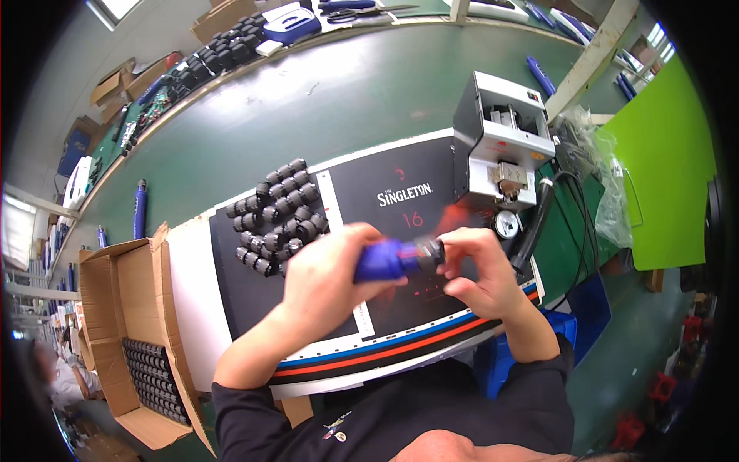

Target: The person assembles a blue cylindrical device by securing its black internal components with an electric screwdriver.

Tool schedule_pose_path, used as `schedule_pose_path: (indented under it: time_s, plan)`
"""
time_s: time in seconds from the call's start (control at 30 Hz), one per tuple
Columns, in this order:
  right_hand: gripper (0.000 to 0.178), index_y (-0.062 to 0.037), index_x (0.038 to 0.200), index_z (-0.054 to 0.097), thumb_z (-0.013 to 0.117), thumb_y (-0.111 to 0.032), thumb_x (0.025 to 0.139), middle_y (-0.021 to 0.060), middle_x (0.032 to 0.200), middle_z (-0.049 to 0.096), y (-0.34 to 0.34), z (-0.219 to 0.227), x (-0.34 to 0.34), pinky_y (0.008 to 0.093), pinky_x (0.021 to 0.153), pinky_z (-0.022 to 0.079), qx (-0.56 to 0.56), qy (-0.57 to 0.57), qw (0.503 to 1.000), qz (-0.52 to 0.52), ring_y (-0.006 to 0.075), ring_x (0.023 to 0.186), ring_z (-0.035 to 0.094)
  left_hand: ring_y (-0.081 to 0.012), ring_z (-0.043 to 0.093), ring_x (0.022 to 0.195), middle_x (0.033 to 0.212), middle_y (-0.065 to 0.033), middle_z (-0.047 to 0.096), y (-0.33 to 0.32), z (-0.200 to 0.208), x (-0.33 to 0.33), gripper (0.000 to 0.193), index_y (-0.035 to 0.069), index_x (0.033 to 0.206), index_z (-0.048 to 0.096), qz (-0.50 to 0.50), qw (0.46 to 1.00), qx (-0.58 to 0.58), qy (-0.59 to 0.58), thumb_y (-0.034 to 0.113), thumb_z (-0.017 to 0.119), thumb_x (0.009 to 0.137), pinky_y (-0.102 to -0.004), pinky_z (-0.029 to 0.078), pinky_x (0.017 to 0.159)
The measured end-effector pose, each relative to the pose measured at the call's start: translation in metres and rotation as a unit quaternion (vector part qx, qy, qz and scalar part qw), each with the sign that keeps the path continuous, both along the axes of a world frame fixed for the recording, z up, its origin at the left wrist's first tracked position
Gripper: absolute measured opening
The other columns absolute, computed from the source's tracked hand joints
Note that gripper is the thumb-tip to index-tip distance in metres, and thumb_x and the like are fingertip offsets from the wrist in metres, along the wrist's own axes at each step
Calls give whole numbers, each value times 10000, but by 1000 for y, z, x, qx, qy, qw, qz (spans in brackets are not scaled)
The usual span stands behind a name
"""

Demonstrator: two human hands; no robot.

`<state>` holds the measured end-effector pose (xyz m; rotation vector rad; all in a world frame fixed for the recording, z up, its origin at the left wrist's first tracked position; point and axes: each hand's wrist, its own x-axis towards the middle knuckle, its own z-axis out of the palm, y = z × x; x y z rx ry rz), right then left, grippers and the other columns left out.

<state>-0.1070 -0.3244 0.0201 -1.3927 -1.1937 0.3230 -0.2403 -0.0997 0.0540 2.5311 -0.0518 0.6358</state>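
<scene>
My left hand (pixel 327 269) is closed around a blue cylindrical body (pixel 379 262), held nearly level above the mat with its far end toward the right. A black ribbed collar (pixel 429 252) sits at that end, smeared by motion. Close against it is my right hand (pixel 489 273), its bent fingers at the collar's edge and its thumb apart below. The collar's inner side is hidden. To the left of my left hand, several black ribbed collars (pixel 281 196) lie in rows on the dark printed mat (pixel 354 215).
A grey-white bench machine (pixel 504 142) stands at the right, with a round gauge (pixel 506 224) and a black tube (pixel 533 231) near it. An open cardboard box (pixel 163 285) holding black parts is at the left. A blue bin (pixel 500 362) sits below the bench edge; a blue cylinder (pixel 140 209) stands far left.
</scene>
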Motion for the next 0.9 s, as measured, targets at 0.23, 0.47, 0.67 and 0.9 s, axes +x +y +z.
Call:
schedule_pose_path:
  time_s: [0.23, 0.47, 0.67, 0.9]
  plan:
    - [516, 12, 1332, 515, 684, -329, 983, 113, 950, 639, -44, 24, 17, 277, 698, 501, 16, -96, 981, -166, 153, 752, 596, -459, 574, 1155, 1254, -290, 556, 247, -41, 75, 610, -28, 1324, 500, 363, 930, 44, 39, 277, 683, 829, -498, 474, 1036]
    - [143, -3, 1100, 635, 642, -50, 964, 102, 924, 639, -84, 33, 87, 296, 695, 514, -75, -233, 870, -428, 178, 740, 633, -410, 594, 1221, 1316, -245, 589, 316, -86, 48, 547, 2, 1267, 564, 552, 775, 107, 287, 338, 720, 864, -552, 506, 998]
    - [107, -9, 1048, 620, 620, -100, 990, 125, 975, 668, -119, 18, 266, 357, 778, 537, -24, -310, 757, -575, 263, 849, 665, -374, 311, 1483, 1538, -177, 414, 147, -47, 90, 757, 60, 1516, 405, 240, 929, 278, 37, 367, 719, 899, -584, 228, 1209]
    - [211, -13, 1092, 638, 661, -178, 962, 131, 1032, 703, -129, 1, 433, 375, 833, 543, 24, -151, 761, -631, 225, 927, 683, -433, 138, 1544, 1645, -230, 223, -26, -92, 109, 751, 17, 1560, 336, -24, 954, 195, 225, 450, 552, 986, -671, 117, 1201]
